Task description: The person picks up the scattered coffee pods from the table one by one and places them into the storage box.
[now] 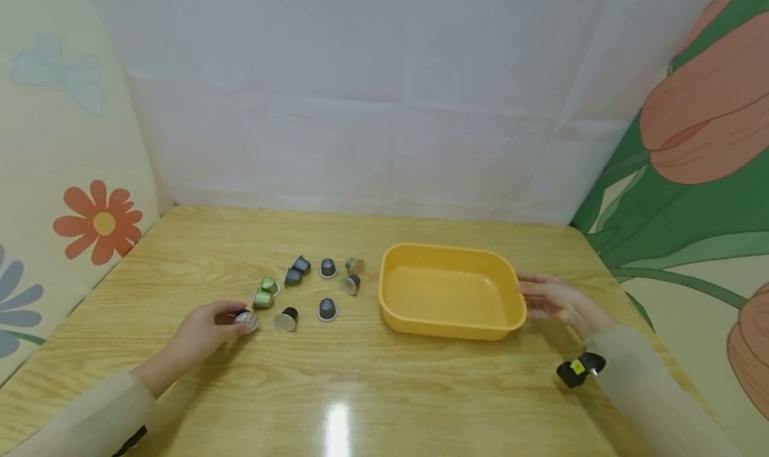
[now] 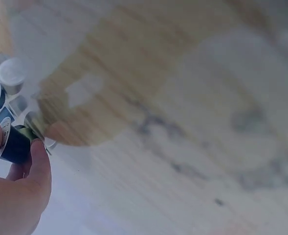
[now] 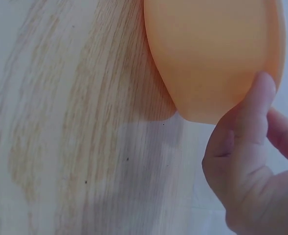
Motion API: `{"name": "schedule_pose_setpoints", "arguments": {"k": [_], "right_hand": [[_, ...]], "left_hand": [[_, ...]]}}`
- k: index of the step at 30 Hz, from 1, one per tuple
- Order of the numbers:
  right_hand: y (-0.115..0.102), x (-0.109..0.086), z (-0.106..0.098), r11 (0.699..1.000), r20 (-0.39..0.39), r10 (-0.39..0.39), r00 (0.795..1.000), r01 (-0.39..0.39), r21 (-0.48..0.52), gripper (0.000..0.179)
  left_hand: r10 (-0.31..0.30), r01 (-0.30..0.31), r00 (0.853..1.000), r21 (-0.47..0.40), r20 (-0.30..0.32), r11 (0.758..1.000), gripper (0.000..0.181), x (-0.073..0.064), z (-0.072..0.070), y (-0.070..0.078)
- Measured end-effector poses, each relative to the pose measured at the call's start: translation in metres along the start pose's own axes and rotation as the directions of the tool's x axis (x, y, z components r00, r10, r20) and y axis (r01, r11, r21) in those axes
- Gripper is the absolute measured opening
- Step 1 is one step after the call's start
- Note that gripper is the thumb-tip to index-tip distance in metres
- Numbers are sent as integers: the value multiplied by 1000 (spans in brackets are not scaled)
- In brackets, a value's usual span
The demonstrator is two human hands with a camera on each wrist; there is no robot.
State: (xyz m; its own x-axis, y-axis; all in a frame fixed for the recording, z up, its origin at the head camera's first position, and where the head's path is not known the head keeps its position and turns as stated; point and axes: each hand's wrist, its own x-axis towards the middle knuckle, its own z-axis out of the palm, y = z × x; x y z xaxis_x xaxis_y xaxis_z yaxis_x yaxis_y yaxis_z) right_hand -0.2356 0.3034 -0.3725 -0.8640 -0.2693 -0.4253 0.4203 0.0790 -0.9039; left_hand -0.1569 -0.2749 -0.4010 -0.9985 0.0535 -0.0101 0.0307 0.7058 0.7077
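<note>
My left hand (image 1: 204,330) pinches a dark coffee capsule (image 2: 16,143) between thumb and fingers, its pale foil lid turned outward. This is at the left end of a loose group of capsules. Right beside it lies a black capsule (image 1: 287,319), and a green capsule (image 1: 263,299) sits just behind. At the right end of a yellow plastic tub (image 1: 444,330), my right hand (image 1: 559,300) holds the rim. In the right wrist view its thumb (image 3: 259,95) lies against the tub's outer wall, with another finger at the rim's edge.
Several more capsules, among them a dark one (image 1: 327,309) standing on its lid, lie between my left hand and the tub. They rest on a wood-grain table (image 1: 384,390). A white cloth (image 1: 372,110) hangs behind, and flower-patterned cloths (image 1: 691,197) flank both sides.
</note>
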Motion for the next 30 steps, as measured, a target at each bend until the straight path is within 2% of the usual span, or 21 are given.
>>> {"name": "schedule_pose_setpoints", "arguments": {"k": [9, 19, 30], "right_hand": [[-1, -1, 0, 999, 10, 5, 1000, -5, -35, 68], [-1, 0, -2, 999, 7, 7, 1000, -7, -47, 68], [0, 1, -3, 997, 38, -20, 999, 23, -71, 66]], "left_hand": [[-31, 31, 999, -37, 10, 999, 58, -5, -6, 11], [-34, 36, 999, -94, 16, 995, 59, -3, -5, 29], [26, -22, 999, -155, 19, 988, 52, -2, 4, 48]]}}
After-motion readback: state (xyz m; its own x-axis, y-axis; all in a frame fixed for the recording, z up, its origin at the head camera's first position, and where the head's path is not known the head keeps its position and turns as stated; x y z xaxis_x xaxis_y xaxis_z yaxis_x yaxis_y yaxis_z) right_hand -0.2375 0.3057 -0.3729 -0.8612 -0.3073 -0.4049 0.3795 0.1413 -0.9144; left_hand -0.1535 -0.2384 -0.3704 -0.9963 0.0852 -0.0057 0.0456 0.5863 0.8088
